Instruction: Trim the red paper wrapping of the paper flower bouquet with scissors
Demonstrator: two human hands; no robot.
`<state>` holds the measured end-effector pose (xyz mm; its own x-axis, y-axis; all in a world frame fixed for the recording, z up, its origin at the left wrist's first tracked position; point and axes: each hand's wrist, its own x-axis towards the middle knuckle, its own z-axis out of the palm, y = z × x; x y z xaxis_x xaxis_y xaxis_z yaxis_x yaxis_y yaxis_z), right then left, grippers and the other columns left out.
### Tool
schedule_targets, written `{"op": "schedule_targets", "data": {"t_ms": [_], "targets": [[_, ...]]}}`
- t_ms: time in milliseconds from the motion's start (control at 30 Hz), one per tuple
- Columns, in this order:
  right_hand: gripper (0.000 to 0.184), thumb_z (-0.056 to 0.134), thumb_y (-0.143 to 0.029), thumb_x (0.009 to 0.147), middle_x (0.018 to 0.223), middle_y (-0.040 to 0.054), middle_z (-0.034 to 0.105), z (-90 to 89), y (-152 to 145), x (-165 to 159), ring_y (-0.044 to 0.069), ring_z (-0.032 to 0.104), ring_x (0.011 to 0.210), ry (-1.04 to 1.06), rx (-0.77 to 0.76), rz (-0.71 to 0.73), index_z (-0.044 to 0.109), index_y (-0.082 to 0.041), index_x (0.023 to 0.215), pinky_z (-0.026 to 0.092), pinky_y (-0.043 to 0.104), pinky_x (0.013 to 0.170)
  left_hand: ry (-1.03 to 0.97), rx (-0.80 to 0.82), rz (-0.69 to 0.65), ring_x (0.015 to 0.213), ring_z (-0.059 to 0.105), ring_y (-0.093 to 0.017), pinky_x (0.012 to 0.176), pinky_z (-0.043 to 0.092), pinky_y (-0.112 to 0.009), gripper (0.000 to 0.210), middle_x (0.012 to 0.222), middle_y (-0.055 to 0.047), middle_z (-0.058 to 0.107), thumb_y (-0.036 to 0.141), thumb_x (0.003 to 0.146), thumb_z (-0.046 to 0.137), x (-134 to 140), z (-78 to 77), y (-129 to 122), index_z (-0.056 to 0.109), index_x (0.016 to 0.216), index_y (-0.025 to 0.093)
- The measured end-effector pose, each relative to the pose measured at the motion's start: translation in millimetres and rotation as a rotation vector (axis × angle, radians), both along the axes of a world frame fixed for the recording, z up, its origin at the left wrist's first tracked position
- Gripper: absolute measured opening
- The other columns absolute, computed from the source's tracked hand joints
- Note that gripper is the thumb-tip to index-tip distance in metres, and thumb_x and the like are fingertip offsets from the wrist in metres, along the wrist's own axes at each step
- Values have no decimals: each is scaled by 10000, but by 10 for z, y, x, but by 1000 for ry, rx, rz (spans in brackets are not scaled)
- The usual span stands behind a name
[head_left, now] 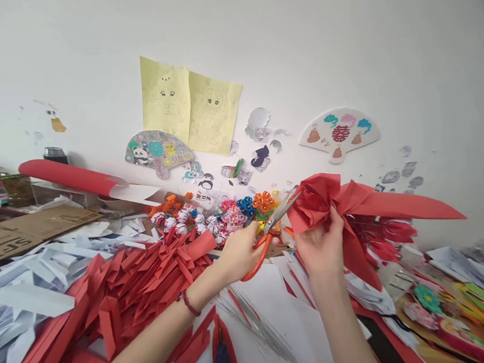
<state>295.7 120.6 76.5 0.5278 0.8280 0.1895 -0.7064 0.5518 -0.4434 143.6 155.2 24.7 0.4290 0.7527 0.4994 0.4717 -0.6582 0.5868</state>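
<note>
My left hand (243, 251) grips orange-handled scissors (259, 263), their metal blades pointing up and to the right. The blade tips reach the near edge of a large red paper flower (316, 201). Closed round the base of that flower is my right hand (323, 247), holding it up above the table. Long pointed red paper leaves (405, 209) spread out to the right of the flower and hang below it. Whether the blades have paper between them, I cannot tell.
Red folded paper strips (138, 299) and white paper strips (38, 298) heap on the left. Thin wires (256, 324) and a dark-handled tool (223, 360) lie in front. Small craft flowers (234, 215) stand by the wall. A red paper roll (71, 179) lies at back left.
</note>
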Motion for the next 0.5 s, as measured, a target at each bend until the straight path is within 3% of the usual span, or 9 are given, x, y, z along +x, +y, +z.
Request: {"op": "schedule_targets", "data": {"t_ms": [267,500], "targets": [[296,660,-388,775,1071,-66,725,-53,-1,-41,94,654,1006,15,34,46,673,-260,1041,528,247,921,16,7,51,559,488,-163,547,246,-261,363,662,18,543,575,894,426,32,55,-118,349,766,245],[311,621,-384,799,1084,-37,726,-38,-18,-109,121,669,990,32,25,54,674,-243,1071,547,275,890,26,38,64,570,530,-188,537,242,-258,362,634,16,548,583,899,414,9,82,-135,345,774,250]]}}
